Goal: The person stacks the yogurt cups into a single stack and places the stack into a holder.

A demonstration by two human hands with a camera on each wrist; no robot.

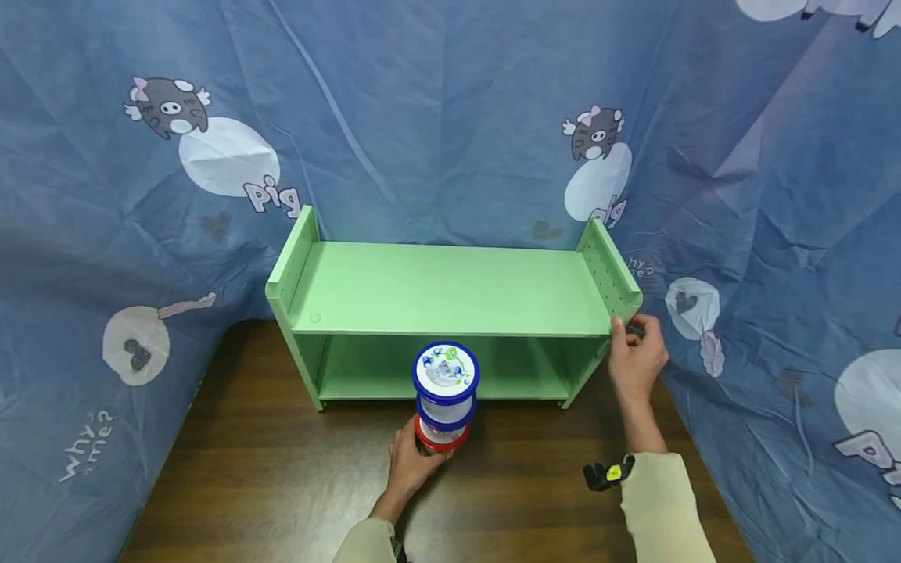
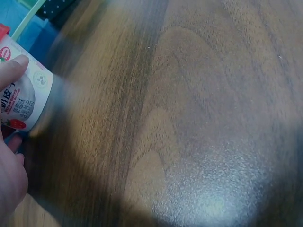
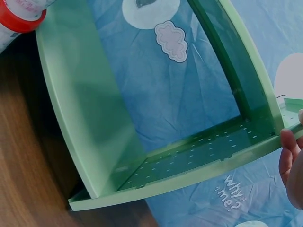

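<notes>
A light green two-level shelf (image 1: 450, 289) stands on the wooden table against a blue cloth backdrop. My right hand (image 1: 636, 356) grips the front edge of its right side panel (image 1: 611, 274), thumb on the front edge; the panel (image 3: 199, 158) fills the right wrist view. My left hand (image 1: 415, 461) holds the lower of two stacked cups in front of the shelf: a red-lidded cup (image 1: 439, 438) below, a blue-lidded cup (image 1: 446, 385) on top. In the left wrist view my fingers (image 2: 13, 66) wrap the white red-lidded cup (image 2: 26, 97).
The dark wooden table (image 1: 281, 477) stretches out on both sides of the cups. A blue cloth with pig cartoons (image 1: 450, 117) hangs behind and along both sides. Both shelf levels hold nothing. A wrist camera (image 1: 604, 475) shows on my right sleeve.
</notes>
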